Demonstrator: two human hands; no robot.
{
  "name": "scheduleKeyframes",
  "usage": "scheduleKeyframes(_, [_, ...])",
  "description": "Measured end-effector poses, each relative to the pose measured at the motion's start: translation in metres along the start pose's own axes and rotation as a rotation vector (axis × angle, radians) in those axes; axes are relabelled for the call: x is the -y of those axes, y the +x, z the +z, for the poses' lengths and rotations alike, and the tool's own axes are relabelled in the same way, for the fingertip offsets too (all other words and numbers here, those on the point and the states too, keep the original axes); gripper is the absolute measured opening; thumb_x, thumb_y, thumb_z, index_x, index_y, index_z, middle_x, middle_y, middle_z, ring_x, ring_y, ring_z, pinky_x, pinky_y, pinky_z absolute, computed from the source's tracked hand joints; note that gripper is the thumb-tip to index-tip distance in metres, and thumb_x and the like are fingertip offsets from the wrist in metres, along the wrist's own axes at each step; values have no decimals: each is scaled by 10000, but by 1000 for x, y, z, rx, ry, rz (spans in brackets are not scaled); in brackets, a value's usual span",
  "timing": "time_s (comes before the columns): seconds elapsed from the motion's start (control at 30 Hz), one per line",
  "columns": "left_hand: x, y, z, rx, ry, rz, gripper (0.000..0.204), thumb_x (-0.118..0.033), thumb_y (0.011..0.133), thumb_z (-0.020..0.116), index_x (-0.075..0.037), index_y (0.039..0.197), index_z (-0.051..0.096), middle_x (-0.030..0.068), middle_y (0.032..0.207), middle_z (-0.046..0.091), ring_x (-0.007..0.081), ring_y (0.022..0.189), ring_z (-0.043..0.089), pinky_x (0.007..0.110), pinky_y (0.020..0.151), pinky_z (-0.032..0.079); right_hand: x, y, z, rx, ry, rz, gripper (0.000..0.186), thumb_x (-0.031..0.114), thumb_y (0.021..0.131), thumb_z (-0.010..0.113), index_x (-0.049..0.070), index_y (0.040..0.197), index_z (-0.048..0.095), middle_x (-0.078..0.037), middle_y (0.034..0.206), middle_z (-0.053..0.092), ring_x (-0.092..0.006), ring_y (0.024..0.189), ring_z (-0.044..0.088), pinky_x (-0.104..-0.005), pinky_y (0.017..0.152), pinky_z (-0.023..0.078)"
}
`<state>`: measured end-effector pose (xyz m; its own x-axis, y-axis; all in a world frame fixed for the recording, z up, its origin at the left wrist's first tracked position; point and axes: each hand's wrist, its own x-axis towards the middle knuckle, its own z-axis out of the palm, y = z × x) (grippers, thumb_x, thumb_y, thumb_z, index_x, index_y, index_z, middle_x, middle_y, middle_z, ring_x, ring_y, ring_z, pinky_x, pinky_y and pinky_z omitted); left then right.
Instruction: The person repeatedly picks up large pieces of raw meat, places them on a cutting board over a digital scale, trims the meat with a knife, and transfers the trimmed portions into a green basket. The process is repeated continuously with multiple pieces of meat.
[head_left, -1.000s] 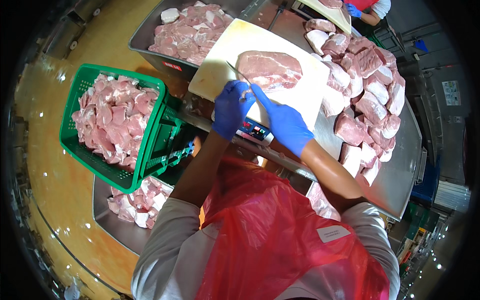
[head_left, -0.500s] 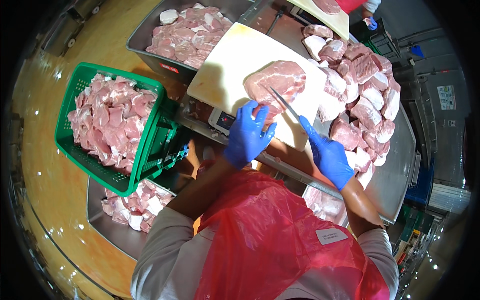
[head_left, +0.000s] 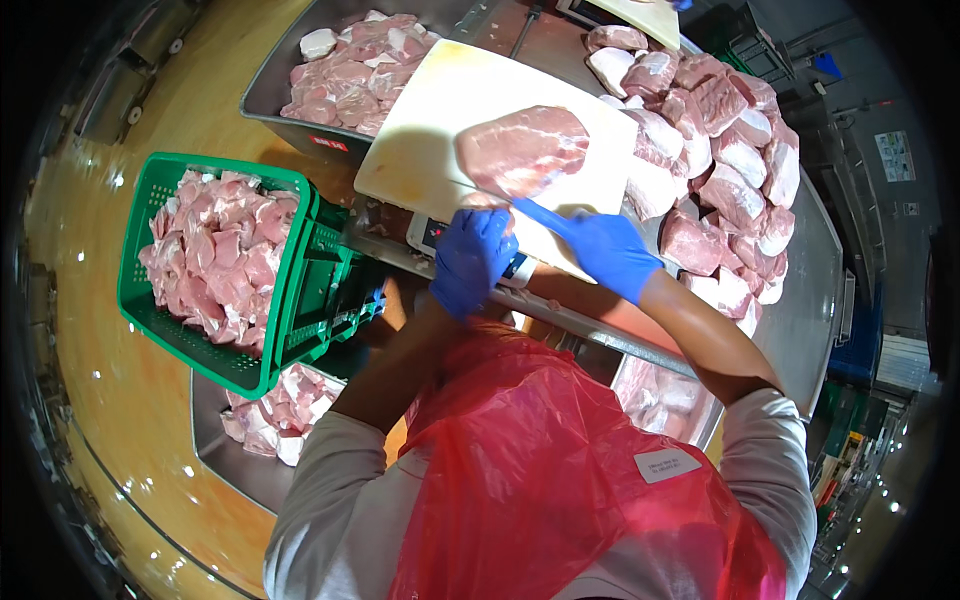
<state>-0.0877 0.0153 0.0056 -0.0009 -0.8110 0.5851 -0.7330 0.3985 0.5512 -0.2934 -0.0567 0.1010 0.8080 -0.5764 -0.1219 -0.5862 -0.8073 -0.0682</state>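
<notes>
A large boneless piece of pink meat [head_left: 525,148] lies on the white cutting board [head_left: 440,110] before me. My left hand [head_left: 472,252], in a blue glove, is closed at the board's near edge on a small piece of meat [head_left: 484,201]. From the right, my right hand [head_left: 604,252], gloved in blue too, grips a knife [head_left: 488,189] with its forefinger stretched along it. Its thin blade points left, between the large piece and my left hand. Most of the handle is hidden in my fist.
Uncut meat chunks [head_left: 735,195] are heaped on the metal table [head_left: 800,320] at right. Left stands a green perforated basket [head_left: 135,300] of cut meat. A grey tub [head_left: 262,95] of meat is behind it, another metal tub [head_left: 215,430] below. A scale [head_left: 425,235] shows under the board.
My right hand and the knife have moved left and down to my left hand, the blade now lying flatter. My left fingers have closed. The large meat looks turned and slightly farther left.
</notes>
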Motion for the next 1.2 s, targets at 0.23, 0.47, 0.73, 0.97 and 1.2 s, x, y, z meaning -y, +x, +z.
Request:
scheduleKeyframes(0.23, [34, 11, -24, -92, 204, -21, 246, -175, 795, 745, -98, 1009, 652, 78, 887, 634, 279, 814, 621, 412, 717, 541, 2, -18, 1, -53, 125, -7, 864, 38, 914, 550, 412, 1600, 182, -178, 831, 626, -342, 625, 658, -462, 520, 519])
scheduleKeyframes(0.47, [85, -11, -181, -674, 52, -554, 167, -56, 878, 688, 28, 1022, 680, 79, 903, 672, 115, 799, 585, 270, 703, 490, -20, -108, -24, 260, 20, 209, 862, -13, 897, 547, 365, 1602, 225, -210, 774, 622, -352, 606, 641, -454, 563, 521])
scheduleKeyframes(0.73, [60, 29, -131, -228, -28, -308, 299, -94, 865, 671, 4, 1148, 664, 153, 1064, 683, 264, 913, 672, 356, 833, 541, 65, 0, 10, -260, 535, 242, 902, -59, 849, 524, 126, 1623, 99, -267, 731, 596, -437, 661, 616, -524, 621, 476])
scheduleKeyframes(0.97, [45, 62, -32, -157, -210, -428, 240, -190, 791, 802, 20, 867, 714, 80, 666, 644, 131, 633, 607, 308, 637, 498, 82, 87, -2, -230, 535, 344, 881, -19, 862, 516, 117, 1618, 83, -319, 813, 641, -455, 699, 648, -533, 648, 493])
scheduleKeyframes(1.2, [58, 55, -21, -228, -71, -342, 125, -93, 796, 717, -26, 728, 637, 135, 666, 621, 294, 644, 624, 402, 631, 483, 94, -6, 31, 39, 341, 349, 906, -5, 886, 504, 187, 1627, 18, -282, 909, 678, -438, 743, 673, -529, 704, 532])
